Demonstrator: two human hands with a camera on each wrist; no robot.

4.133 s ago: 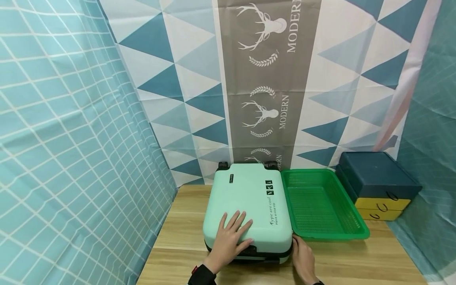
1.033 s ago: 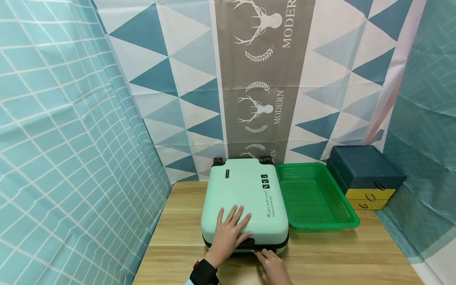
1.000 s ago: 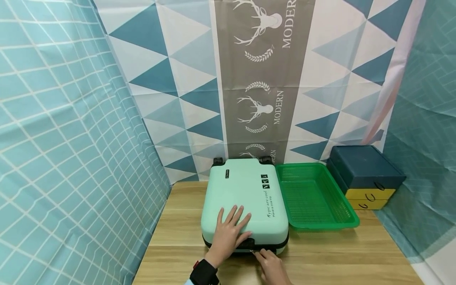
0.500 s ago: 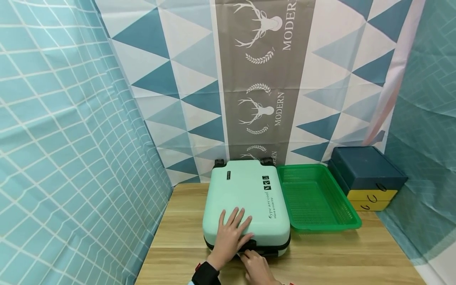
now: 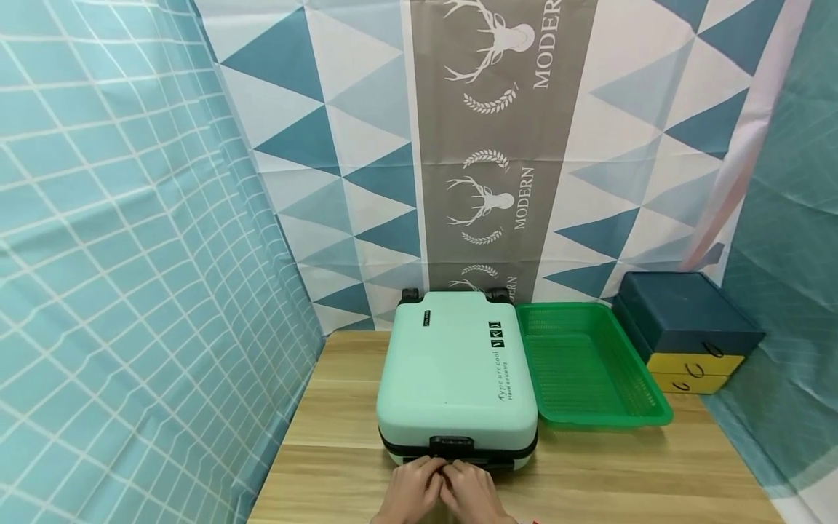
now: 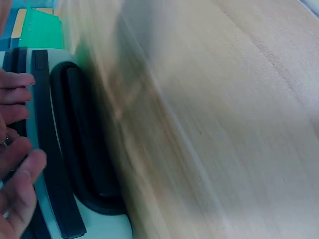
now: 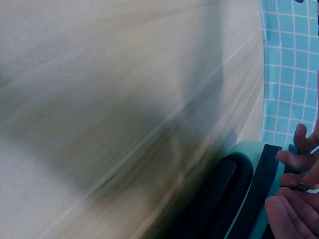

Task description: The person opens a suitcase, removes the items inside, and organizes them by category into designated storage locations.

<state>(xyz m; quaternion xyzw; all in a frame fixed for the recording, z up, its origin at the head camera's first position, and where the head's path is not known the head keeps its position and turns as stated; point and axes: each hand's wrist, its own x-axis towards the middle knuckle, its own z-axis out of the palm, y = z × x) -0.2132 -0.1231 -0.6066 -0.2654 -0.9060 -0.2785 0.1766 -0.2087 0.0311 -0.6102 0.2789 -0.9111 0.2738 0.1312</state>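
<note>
In the head view, the mint suitcase [image 5: 452, 378] lies flat on the worktop [image 5: 347, 407], nearer to the left edge than to the right one, and its long axis runs from the back edge toward the front edge. The left hand [image 5: 411, 487] and the right hand [image 5: 471, 489] are both at its near short side, just below the black latch [image 5: 452, 442], with their fingertips meeting; neither is clearly nearer, and the suitcase extends straight away from them. Just beside it on the right is the green basket [image 5: 605, 421], then the stacked boxes [image 5: 694, 309] toward the back right corner. In the left wrist view, the black handle [image 6: 92, 124] is near the fingers; the grip of the left hand is bent, but I cannot tell if it clamps something. In the right wrist view, the grip of the right hand seems to pinch a small metal piece [image 7: 302, 187] at the suitcase's side.
</note>
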